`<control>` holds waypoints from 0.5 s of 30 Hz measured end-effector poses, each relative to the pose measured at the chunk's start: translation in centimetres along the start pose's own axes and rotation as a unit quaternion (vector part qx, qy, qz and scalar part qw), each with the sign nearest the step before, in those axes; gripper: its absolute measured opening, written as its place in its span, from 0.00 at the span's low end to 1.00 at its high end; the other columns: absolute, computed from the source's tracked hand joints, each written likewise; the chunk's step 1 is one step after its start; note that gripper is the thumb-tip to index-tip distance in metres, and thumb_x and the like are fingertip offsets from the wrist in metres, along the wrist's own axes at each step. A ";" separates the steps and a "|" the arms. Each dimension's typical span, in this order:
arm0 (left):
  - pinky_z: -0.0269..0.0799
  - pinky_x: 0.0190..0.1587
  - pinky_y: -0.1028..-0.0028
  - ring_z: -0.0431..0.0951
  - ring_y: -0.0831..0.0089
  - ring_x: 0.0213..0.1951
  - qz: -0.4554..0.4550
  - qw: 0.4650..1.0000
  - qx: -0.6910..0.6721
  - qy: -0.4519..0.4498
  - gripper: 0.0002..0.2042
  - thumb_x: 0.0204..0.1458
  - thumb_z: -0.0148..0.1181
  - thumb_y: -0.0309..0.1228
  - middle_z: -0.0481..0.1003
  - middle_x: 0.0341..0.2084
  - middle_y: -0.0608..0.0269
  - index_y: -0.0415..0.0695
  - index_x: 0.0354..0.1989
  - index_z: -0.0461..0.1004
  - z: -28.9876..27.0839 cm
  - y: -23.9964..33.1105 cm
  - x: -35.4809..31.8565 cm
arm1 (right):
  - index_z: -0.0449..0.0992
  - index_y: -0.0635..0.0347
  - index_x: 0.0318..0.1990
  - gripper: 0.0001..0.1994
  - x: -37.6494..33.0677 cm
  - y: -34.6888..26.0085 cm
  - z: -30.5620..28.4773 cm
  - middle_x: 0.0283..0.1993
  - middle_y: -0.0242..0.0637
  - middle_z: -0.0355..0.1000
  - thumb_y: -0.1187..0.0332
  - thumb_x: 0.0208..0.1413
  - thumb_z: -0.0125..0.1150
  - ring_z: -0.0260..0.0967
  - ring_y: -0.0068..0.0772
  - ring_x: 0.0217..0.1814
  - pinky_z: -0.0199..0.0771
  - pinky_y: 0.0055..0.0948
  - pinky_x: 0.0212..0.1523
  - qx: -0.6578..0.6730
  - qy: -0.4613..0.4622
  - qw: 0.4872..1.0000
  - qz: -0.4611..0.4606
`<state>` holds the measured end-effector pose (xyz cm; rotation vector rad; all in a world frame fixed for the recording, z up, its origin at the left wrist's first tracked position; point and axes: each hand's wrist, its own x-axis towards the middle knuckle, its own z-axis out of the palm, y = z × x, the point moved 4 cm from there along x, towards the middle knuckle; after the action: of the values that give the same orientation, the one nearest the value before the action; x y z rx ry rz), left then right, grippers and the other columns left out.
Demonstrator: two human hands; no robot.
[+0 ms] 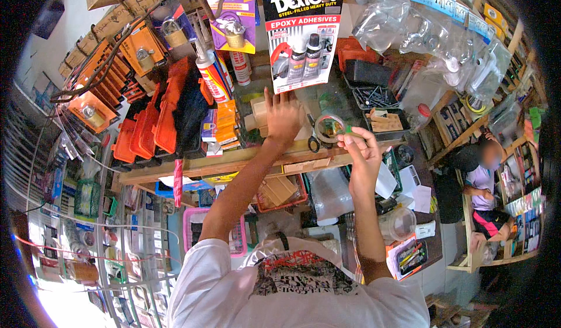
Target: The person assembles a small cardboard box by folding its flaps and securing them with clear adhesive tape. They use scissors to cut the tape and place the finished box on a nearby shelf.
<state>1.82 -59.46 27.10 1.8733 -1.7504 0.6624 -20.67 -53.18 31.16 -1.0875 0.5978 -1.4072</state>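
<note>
My left hand (pixel 283 117) reaches over the wooden counter with its fingers stretched out, lying on pieces of brown cardboard (pixel 260 110). Right of it, my right hand (pixel 363 152) is raised above the counter's edge, thumb and fingertips pinched at the rim of a roll of tape (pixel 329 129). A small green bit shows at those fingertips. Between my hands lie scissors with black handles (pixel 314 145), partly hidden by the tape roll. Directly above my left hand hangs a black and white blister card of adhesive tubes (pixel 304 56).
Orange plastic cases (pixel 166 114) and carded padlocks (pixel 234 33) crowd the left. Black trays of screws (pixel 375 97) sit at the right, under hanging clear plastic bags (pixel 403 27). Below the counter are a pink basket (pixel 190 228) and a clear tub (pixel 402 223). Another person (pixel 484 190) sits far right.
</note>
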 end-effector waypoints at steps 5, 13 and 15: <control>0.48 0.71 0.44 0.61 0.46 0.68 0.024 0.997 -0.045 0.052 0.26 0.55 0.60 0.42 0.69 0.61 0.42 0.37 0.58 0.71 -2.8 -0.7 -1.9 | 0.70 0.66 0.54 0.15 3.1 0.6 0.2 0.42 0.43 0.79 0.74 0.61 0.61 0.76 0.29 0.46 0.73 0.28 0.52 -0.051 -0.101 0.993 0.034; 0.55 0.68 0.45 0.60 0.48 0.69 0.062 0.996 -0.059 0.039 0.25 0.55 0.61 0.40 0.68 0.63 0.48 0.39 0.58 0.71 -2.8 -2.0 -3.2 | 0.69 0.64 0.55 0.16 14.2 5.2 4.7 0.41 0.34 0.75 0.73 0.62 0.61 0.74 0.25 0.49 0.72 0.28 0.54 -0.212 -0.353 0.911 -0.001; 0.55 0.67 0.46 0.59 0.46 0.69 0.056 0.996 -0.054 0.050 0.25 0.55 0.61 0.40 0.68 0.63 0.49 0.39 0.58 0.71 -2.8 -1.8 -3.2 | 0.73 0.63 0.55 0.15 16.3 6.2 5.4 0.48 0.37 0.77 0.71 0.62 0.62 0.74 0.28 0.52 0.71 0.29 0.56 -0.219 -0.378 0.899 0.000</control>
<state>3.33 -55.09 27.08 1.6509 -1.8007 0.6770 -10.77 -68.48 32.42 -1.8614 0.3342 -0.7430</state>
